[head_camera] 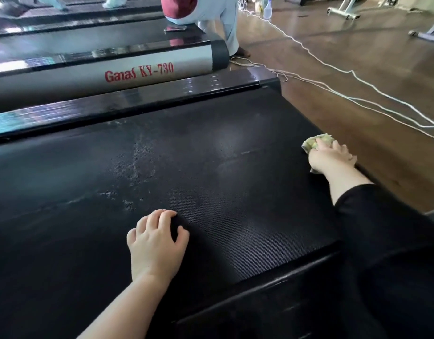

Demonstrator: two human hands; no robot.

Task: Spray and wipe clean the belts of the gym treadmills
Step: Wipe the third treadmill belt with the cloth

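Observation:
A black textured treadmill belt [211,167] fills the middle of the head view, with pale dusty streaks left of its centre. My right hand [329,156] presses a crumpled yellow-green cloth [313,143] against the belt's far right edge; the cloth is mostly hidden under my fingers. My left hand [156,238] rests on the near part of the belt with curled fingers, holding nothing. A spray bottle [267,8] stands far off on the floor at the top.
A second treadmill marked "Ganas KY-730" [137,72] lies alongside on the left. Another person [211,15] crouches at its end, near a phone [175,28]. White cables [357,94] run across the wooden floor on the right. Grey equipment legs [343,11] stand top right.

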